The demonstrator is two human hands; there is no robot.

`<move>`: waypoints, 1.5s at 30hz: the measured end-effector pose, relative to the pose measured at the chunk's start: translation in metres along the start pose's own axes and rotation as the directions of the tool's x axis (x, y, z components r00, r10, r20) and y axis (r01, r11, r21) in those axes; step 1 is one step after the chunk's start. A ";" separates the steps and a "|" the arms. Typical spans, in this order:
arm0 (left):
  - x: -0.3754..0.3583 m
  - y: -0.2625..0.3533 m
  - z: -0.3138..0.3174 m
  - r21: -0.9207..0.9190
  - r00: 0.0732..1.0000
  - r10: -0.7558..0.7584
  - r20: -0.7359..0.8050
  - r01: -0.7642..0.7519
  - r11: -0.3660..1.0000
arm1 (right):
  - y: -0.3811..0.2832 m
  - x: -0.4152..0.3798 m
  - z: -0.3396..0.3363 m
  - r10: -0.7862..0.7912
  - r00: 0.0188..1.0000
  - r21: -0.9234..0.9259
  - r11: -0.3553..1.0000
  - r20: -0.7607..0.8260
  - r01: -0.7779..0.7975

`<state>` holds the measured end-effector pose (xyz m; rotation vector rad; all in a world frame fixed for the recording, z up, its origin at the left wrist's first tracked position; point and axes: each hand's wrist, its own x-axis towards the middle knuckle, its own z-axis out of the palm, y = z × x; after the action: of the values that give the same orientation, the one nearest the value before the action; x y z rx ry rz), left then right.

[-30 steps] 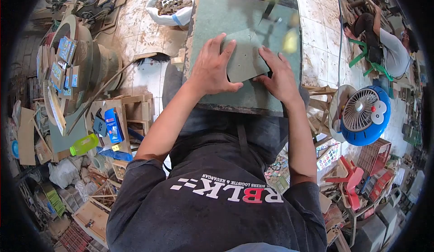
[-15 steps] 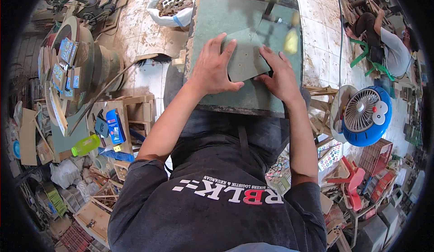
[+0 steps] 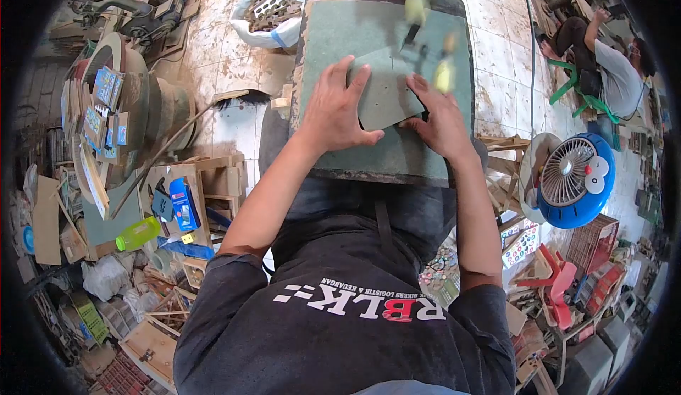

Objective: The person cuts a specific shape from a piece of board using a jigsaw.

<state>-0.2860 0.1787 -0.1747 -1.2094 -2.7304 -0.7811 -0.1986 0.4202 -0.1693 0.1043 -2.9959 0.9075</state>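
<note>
A thin grey-green board (image 3: 386, 97) with a few small holes lies flat on the green-topped work surface (image 3: 340, 26). My left hand (image 3: 337, 108) grips its left side, thumb and fingers spread along the edges. On the right side, my right hand (image 3: 436, 118) presses the board with bent fingers, its thumb near the lower edge. Just beyond the board's far corner is a dark upright part (image 3: 409, 37), smeared by motion. Blurred yellow-green pieces (image 3: 444, 76) hang beside it, above my right fingers; their kind cannot be made out.
A white sack (image 3: 266, 37) of wood offcuts stands beyond the surface at left. A broom (image 3: 241, 96) reaches toward it. To the right are a blue fan (image 3: 574, 179) and a seated person (image 3: 617, 69). Wooden frames (image 3: 220, 182) and a green bottle (image 3: 138, 233) are at left.
The blurred yellow-green pieces and dark upright part have shifted left and slightly down in view. Both hands and the board keep almost the same place. The whole view has moved slightly.
</note>
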 end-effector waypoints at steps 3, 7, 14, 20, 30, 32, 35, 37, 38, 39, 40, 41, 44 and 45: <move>0.001 0.000 0.000 -0.007 1.000 0.003 -0.006 -0.003 1.000 | 0.001 0.001 0.001 0.016 1.000 -0.004 1.000 0.013 -0.016; 0.001 0.001 0.001 -0.009 1.000 0.012 -0.024 -0.012 1.000 | 0.012 0.003 0.006 -0.048 0.998 -0.009 0.999 -0.031 0.047; 0.002 0.005 0.000 0.013 1.000 -0.005 -0.018 0.005 1.000 | 0.011 0.006 0.000 -0.027 0.999 -0.022 0.999 0.022 0.027; 0.017 -0.004 -0.025 0.092 0.971 -0.080 0.224 0.060 0.994 | 0.010 0.005 -0.004 -0.066 0.998 -0.044 0.997 -0.001 0.066; 0.039 -0.010 -0.029 0.102 0.950 -0.050 0.310 0.019 0.995 | -0.075 -0.016 0.047 0.088 0.958 -0.110 0.986 -0.274 -0.122; 0.043 -0.013 -0.028 0.096 0.946 -0.040 0.322 0.010 0.995 | -0.075 -0.012 0.051 0.095 0.937 -0.094 0.987 -0.337 -0.134; 0.047 -0.016 -0.027 0.095 0.946 -0.006 0.324 -0.027 0.995 | -0.074 -0.011 0.050 0.136 0.936 -0.083 0.982 -0.325 -0.172; 0.049 -0.022 -0.022 0.081 0.950 0.023 0.313 -0.051 0.995 | -0.069 -0.012 0.046 0.122 0.949 -0.086 0.984 -0.292 -0.153; 0.050 -0.025 -0.020 0.072 0.952 0.045 0.304 -0.070 0.995 | -0.067 -0.013 0.043 0.120 0.949 -0.091 0.984 -0.291 -0.153; 0.050 -0.028 -0.018 0.072 0.953 0.044 0.300 -0.068 0.995 | -0.064 -0.015 0.041 0.110 0.957 -0.101 0.985 -0.267 -0.142; 0.052 -0.028 -0.020 0.065 0.943 0.040 0.331 -0.065 0.996 | -0.061 -0.014 0.038 0.099 0.965 -0.109 0.986 -0.242 -0.129; 0.054 -0.028 -0.022 0.058 0.931 0.035 0.363 -0.060 0.996 | -0.059 -0.014 0.035 0.094 0.966 -0.111 0.986 -0.241 -0.124; 0.064 -0.030 -0.028 0.057 0.905 0.057 0.422 -0.089 0.994 | -0.049 -0.012 0.026 0.120 0.981 -0.136 0.981 -0.153 -0.141; 0.066 -0.031 -0.027 0.053 0.904 0.059 0.423 -0.089 0.995 | -0.044 -0.012 0.022 0.094 0.987 -0.128 0.986 -0.132 -0.111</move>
<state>-0.3572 0.1932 -0.1483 -1.6216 -2.9813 -0.4491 -0.1833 0.3719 -0.1639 -0.1058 -2.9569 0.6871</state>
